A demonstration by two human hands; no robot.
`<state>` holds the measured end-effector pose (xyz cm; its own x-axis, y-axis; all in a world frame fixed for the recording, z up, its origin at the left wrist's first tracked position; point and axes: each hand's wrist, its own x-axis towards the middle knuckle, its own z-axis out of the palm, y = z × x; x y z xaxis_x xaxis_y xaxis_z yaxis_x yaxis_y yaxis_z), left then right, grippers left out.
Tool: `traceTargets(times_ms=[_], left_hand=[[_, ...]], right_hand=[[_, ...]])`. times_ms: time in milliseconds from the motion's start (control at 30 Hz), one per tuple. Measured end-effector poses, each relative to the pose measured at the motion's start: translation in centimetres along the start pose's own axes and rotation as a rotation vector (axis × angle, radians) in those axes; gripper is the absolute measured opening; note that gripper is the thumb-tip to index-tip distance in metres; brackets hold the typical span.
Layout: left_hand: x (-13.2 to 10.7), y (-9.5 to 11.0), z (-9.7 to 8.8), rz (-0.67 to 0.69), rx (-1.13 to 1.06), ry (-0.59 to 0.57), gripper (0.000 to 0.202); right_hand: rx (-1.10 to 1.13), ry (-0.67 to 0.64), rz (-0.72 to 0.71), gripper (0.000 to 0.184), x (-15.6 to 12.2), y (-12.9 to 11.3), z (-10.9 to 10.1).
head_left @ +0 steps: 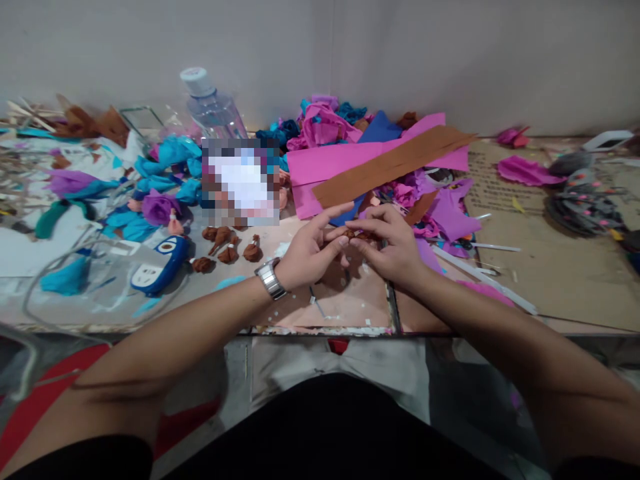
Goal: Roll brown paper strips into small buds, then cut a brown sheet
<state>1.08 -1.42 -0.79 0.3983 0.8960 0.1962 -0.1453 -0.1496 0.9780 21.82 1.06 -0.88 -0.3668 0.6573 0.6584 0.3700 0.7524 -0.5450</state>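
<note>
A small twisted piece of brown crepe paper (361, 235) is held between my two hands over the middle of the table. My left hand (313, 248), with a metal watch on its wrist, pinches the left end, its index finger stretched forward. At the right end, the thumb and curled fingers of my right hand (393, 241) grip the same piece, hiding part of it. Several small bundled brown paper balls (228, 251) lie left of my left hand. Just beyond both hands, a long brown paper strip (385, 167) rests across pink paper sheets (330, 163).
A plastic bottle (215, 110) stands at the back left. Blue and purple paper flowers (161, 207) and a blue-and-white device (160, 265) with a cable lie on the left. Cardboard (510, 267) covers the right side, under a dark mesh bundle (585, 207). White sticks (487, 280) lie near my right forearm.
</note>
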Motion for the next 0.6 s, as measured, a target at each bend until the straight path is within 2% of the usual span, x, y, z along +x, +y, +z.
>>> traceTargets(times_ms=[167,267,400,467,600], left_hand=[[0.10,-0.05,0.16,0.004,-0.016,-0.045,0.070],[0.09,-0.17,0.13,0.041,0.012,0.028,0.061],[0.05,-0.32,-0.21,0.070,0.162,0.138,0.046],[0.12,-0.40,-0.31,0.079,0.184,0.141,0.040],[0.38,-0.56,-0.20,0.062,0.084,0.124,0.035]], right_hand=[[-0.002,-0.007,-0.030,0.020,0.05,-0.21,-0.07],[-0.004,-0.003,-0.030,0.020,0.06,-0.31,-0.17],[-0.003,0.009,-0.035,0.018,0.11,-0.23,-0.24],[0.005,0.012,-0.044,0.018,0.16,-0.20,-0.24],[-0.005,0.019,-0.039,0.024,0.21,-0.20,-0.25]])
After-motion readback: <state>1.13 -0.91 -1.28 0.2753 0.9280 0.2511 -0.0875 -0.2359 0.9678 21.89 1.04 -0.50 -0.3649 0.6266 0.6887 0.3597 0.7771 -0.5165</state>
